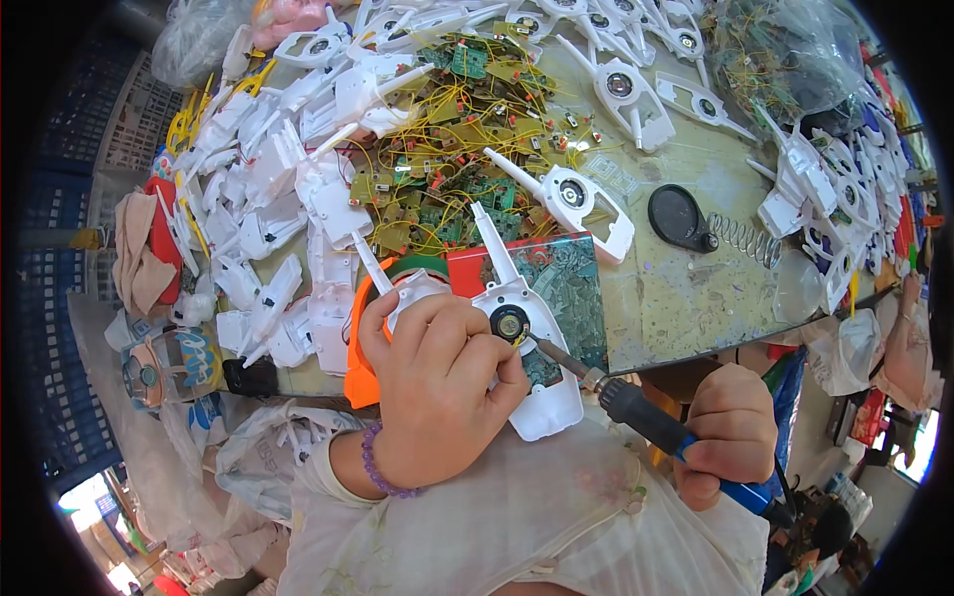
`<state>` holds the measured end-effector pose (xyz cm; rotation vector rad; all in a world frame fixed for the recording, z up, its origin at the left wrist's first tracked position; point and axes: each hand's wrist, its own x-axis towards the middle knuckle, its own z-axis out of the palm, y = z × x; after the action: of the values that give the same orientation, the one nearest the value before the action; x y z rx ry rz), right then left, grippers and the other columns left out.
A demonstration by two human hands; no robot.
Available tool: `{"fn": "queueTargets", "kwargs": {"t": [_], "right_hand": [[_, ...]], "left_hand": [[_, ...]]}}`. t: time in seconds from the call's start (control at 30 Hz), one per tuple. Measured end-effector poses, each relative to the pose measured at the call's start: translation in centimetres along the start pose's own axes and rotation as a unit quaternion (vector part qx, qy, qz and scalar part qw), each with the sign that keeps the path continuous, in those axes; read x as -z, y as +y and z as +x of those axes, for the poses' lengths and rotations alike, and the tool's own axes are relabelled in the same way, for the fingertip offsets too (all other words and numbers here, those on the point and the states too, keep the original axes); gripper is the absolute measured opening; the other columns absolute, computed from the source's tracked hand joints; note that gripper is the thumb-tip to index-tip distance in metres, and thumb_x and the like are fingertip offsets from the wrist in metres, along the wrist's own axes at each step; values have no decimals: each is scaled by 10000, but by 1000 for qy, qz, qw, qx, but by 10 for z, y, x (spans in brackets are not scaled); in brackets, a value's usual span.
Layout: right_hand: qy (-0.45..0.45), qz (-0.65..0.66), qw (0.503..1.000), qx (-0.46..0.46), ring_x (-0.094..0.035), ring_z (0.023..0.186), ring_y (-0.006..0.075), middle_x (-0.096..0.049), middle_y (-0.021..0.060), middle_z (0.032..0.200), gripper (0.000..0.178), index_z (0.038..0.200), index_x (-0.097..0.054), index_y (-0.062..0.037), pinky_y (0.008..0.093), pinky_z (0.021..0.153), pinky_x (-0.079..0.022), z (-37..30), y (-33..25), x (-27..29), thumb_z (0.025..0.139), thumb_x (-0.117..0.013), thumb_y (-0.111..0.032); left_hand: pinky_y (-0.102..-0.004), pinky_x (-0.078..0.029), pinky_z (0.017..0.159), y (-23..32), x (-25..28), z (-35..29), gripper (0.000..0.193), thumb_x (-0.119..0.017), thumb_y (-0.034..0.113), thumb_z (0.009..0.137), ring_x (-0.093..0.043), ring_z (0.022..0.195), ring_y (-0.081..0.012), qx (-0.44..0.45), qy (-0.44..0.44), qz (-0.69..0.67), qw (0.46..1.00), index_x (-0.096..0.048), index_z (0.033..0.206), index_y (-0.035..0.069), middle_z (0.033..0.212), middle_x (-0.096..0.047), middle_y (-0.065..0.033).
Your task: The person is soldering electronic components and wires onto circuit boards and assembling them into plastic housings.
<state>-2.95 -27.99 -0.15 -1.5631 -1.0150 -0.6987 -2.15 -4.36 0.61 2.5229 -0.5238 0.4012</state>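
Observation:
My right hand (730, 432) is wrapped round the blue and black handle of a soldering iron (641, 410). The iron's metal tip reaches left to the edge of a small round speaker (508, 322), set in a white plastic casing half (549, 409) with a long narrow arm. Over the casing's left side lies my left hand (437, 382), thumb and forefinger pinched beside the speaker on a thin yellow wire (519, 342). The casing rests partly on a flat red and dark green patterned piece (578, 288) at the table's near edge.
A heap of circuit boards (467, 149) with yellow wires fills the table's middle. White casings (268, 219) pile up left, with more at far right (825, 189). A black round stand (681, 217) with a coil spring (740, 238) stands right. An orange ring (360, 348) lies left of the casing.

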Motion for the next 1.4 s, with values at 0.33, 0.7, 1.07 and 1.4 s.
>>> {"fn": "queueTargets", "kwargs": {"t": [0.33,0.7,1.07,1.4], "right_hand": [[-37,1,998,43,-390,404,118,-487,18,557,200,855,-564,-60,250,354,-254,14,4,-1,760,-680,-191],[13,8,999,44,-398,395,124,-476,22,563,199,873,-542,-49,254,347,-265,2,5,-4,801,-657,-194],[22,-24,999,43,-389,389,116,-463,15,576,254,810,-498,-70,248,354,-288,0,5,-6,888,-570,-301],[279,-265,923,-29,-436,524,178,-486,63,667,204,931,-458,-65,300,455,-335,-17,-8,36,936,-509,-263]], "left_hand": [[-495,-280,947,0,1,1,174,-722,86,622,-558,917,-199,-1,-1,-4,1000,-567,695,114,829,-547,7],[-469,-275,964,-2,1,-2,203,-733,73,586,-537,928,-237,-13,-7,8,1000,-593,726,116,851,-534,-14],[-494,-289,942,1,2,-1,173,-719,82,618,-558,908,-198,1,-1,9,1000,-565,691,113,838,-542,2],[-485,-303,933,1,4,1,173,-710,87,612,-538,914,-222,-1,0,26,1000,-569,708,118,845,-531,-11]]}}
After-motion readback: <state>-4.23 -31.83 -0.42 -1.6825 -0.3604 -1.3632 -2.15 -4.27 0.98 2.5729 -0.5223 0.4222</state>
